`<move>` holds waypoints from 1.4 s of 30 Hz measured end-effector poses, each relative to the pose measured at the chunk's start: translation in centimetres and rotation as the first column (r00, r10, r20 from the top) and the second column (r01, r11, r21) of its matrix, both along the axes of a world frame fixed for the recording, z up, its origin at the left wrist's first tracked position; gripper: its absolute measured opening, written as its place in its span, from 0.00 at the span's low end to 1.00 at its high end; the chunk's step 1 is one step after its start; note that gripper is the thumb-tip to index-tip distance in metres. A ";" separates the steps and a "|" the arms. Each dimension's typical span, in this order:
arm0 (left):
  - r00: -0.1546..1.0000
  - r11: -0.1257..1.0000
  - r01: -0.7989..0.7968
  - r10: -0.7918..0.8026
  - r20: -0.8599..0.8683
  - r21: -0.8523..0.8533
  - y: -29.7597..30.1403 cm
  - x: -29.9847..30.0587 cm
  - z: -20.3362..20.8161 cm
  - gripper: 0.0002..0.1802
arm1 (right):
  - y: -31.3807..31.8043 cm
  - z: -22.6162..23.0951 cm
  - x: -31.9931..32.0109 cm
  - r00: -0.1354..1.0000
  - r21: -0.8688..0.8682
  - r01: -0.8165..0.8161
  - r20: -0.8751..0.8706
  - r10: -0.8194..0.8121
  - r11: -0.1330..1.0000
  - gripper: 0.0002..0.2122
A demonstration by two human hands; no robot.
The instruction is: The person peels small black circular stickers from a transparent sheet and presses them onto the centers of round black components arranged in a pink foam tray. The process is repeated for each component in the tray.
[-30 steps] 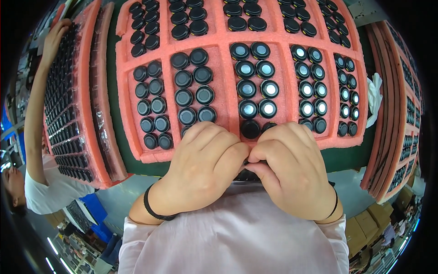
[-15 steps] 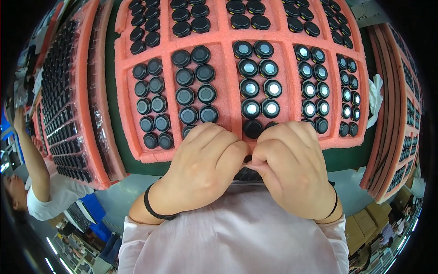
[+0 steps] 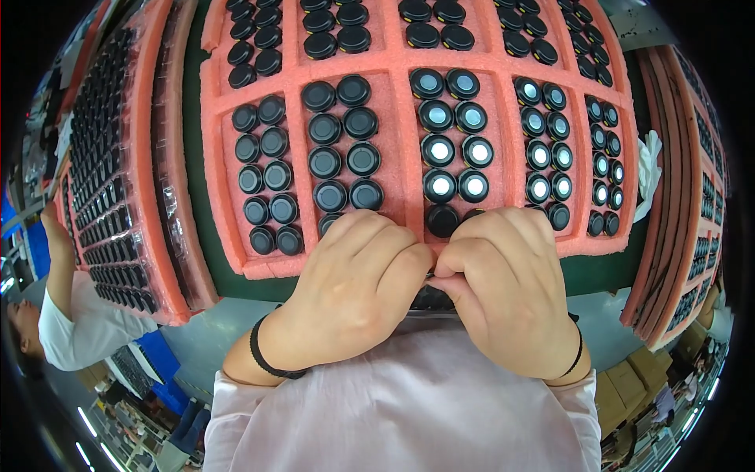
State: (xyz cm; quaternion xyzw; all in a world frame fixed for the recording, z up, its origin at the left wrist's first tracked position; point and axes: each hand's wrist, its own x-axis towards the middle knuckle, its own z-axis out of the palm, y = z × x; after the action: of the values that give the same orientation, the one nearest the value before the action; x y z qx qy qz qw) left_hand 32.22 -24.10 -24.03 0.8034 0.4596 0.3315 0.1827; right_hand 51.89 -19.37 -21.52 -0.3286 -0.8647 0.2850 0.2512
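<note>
My left hand [image 3: 354, 287] and my right hand [image 3: 507, 291] meet at the near edge of a pink foam tray [image 3: 214, 157]. Fingers and thumbs are pinched together around something small, mostly hidden between them. The tray's compartments hold several round black caps in pairs of columns. Some, such as this cap [image 3: 438, 149], carry a bright silvery circle on top; others, like this plain black cap [image 3: 325, 162], are dark all over. One dark cap [image 3: 442, 221] sits just beyond my fingertips, and my hands partly cover the nearest row.
Stacked pink trays [image 3: 161, 236] of black parts under clear plastic stand at left. More stacked foam trays [image 3: 657, 197] stand at right, beside a white glove-like item [image 3: 648, 173]. A co-worker in a white shirt [image 3: 67, 338] is at far left. Cardboard boxes [image 3: 629, 385] lie lower right.
My hands stay pinched together in nearly the same place. The tray has shifted slightly rightward in the view. The co-worker's arm at left has moved.
</note>
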 end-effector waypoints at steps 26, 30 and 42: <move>0.980 0.949 0.193 -0.196 0.012 -0.251 0.6 -1.8 1.7 0.20 | 7.4 0.3 1.0 0.993 -0.373 -0.108 -0.006 0.114 0.922 0.06; 0.973 0.963 0.168 -0.197 -0.123 -0.210 0.9 -0.7 1.1 0.20 | 7.9 -1.6 0.5 0.989 -0.321 -0.105 0.061 0.131 0.941 0.05; 0.960 0.967 0.138 -0.183 -0.211 -0.213 1.2 -0.3 1.0 0.21 | 7.7 -3.0 0.1 0.980 -0.181 -0.108 0.147 0.135 0.977 0.04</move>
State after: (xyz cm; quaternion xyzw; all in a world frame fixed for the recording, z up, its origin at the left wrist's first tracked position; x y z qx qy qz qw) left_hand 31.89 -22.90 -23.05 0.8491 0.4410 0.1738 0.2331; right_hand 52.04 -11.67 -24.54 -0.3171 -0.8725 0.3466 0.1342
